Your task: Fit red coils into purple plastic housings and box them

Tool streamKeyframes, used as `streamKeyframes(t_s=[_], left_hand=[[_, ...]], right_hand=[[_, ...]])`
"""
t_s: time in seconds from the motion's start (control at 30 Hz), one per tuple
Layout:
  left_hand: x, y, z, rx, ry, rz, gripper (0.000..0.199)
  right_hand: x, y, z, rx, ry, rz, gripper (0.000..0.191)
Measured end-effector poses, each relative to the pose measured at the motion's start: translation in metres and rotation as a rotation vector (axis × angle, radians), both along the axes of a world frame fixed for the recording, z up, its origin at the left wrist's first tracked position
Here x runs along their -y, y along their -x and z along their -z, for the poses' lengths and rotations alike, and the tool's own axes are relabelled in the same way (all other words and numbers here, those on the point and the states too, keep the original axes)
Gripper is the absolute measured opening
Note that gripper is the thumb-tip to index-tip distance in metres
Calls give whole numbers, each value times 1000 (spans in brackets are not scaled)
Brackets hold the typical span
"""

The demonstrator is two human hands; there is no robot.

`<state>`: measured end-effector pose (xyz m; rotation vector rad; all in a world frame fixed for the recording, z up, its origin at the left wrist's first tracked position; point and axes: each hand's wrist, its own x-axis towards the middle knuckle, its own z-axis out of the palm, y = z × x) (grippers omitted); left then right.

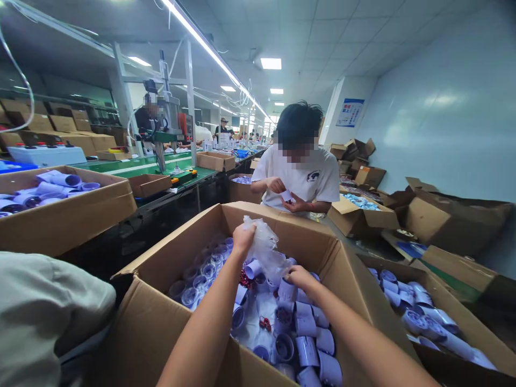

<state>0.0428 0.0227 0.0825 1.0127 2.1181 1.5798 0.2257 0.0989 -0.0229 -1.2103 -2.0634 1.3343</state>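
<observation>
Both of my hands are over a large cardboard box (161,336). My left hand (244,236) is closed on a crumpled clear plastic bag (263,244), which hangs toward the right. At the bag's lower right end, my right hand (300,278) has its fingers pinched together on its edge. Below lie many pale purple plastic cups (306,325), several on their sides and others with open ends up. Clear round cups (207,269) fill the box's left side. A small red coil of wire (265,323) rests on a whitish sheet between the cups.
Across the box a person in a white shirt (296,177) handles a small cup. Another carton of purple cups (427,312) stands at right, one more (68,215) at left. A green conveyor bench (161,166) with a press runs behind. A grey sleeve (52,312) is close at left.
</observation>
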Motion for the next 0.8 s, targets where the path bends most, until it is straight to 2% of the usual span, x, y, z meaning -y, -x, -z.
streamKeyframes(t_s=[0.13,0.27,0.43,0.53,0.63,0.8], left_hand=[[5,0,4,-95,133,45,16],[10,-13,9,-167,210,254,7],[14,-29,12,-208,111,548,37],[13,-28,16,-241,30,665,43],[10,-26,20,-289,14,659,35],[6,-26,21,-405,-32,499,17]], right_hand=[[-6,-15,-20,-359,223,29,3],[0,-12,-32,-674,362,13,6],[15,0,-39,-889,518,-64,11],[23,2,-42,-946,591,-118,12],[27,1,-45,-967,644,-163,9],[30,-2,-47,-943,717,-223,5]])
